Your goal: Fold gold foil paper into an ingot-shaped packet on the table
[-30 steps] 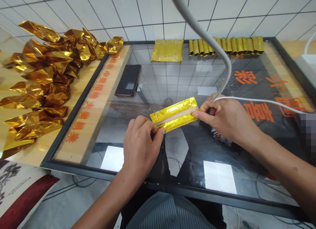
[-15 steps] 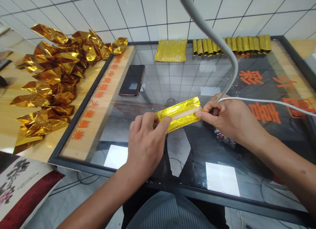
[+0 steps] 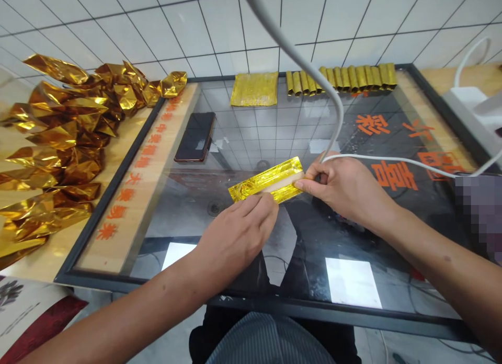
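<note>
A folded strip of gold foil paper (image 3: 270,177), with a pale band along its middle, is held over the glass tabletop (image 3: 243,144). My right hand (image 3: 345,183) pinches its right end between thumb and fingers. Closed fingers of my left hand (image 3: 245,225) press along the strip's lower edge, near the middle; their tips are partly hidden. A white cable (image 3: 338,113) runs down close to my right hand and off to the right.
At the back lie a flat stack of gold paper (image 3: 254,89) and a row of rolled gold paper tubes (image 3: 345,79). A phone (image 3: 195,137) rests on the left part of the glass. Folded gold foil shapes (image 3: 74,113) are heaped at far left. A white power strip (image 3: 470,100) sits at right.
My left hand has slid from the strip's left end to its lower edge, uncovering that end. My right hand keeps its pinch. The view has shifted a little to the right.
</note>
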`<move>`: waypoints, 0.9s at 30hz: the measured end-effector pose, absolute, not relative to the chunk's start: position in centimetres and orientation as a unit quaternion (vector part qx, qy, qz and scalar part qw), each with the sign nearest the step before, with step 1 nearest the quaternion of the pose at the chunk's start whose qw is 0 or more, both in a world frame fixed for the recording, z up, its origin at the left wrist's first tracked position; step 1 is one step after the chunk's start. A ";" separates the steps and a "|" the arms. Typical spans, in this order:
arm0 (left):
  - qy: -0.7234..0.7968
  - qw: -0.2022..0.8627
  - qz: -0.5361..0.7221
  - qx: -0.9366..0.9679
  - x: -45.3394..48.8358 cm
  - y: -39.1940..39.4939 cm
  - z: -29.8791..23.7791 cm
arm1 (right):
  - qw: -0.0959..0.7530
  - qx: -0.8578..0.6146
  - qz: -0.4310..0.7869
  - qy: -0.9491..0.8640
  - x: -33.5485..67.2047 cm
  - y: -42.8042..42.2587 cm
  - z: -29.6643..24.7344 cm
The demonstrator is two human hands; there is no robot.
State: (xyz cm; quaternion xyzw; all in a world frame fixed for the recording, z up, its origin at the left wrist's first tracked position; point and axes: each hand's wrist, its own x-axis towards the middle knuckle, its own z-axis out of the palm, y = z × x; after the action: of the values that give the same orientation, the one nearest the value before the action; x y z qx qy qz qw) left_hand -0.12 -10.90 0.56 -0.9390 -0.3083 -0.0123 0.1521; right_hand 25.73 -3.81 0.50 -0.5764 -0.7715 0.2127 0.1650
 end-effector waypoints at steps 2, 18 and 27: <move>-0.308 0.144 -0.006 -0.940 -0.2 -10.8 0.5 | 0.165 -0.577 0.211 -0.771 25.7 -3.8 0.6; -0.241 0.114 -0.057 -0.962 -1.1 -10.3 0.9 | 0.172 -0.572 0.202 -0.776 25.7 -3.8 0.5; -0.233 0.119 -0.086 -0.961 -1.3 -10.5 0.9 | 0.164 -0.571 0.204 -0.778 25.7 -3.7 0.5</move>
State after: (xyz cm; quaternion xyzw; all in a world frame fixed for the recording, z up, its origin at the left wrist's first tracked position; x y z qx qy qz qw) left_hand -1.28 -10.46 0.89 -0.9612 -0.2334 -0.0863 0.1191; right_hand 25.74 -3.72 0.49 -0.5708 -0.7783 0.2041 0.1639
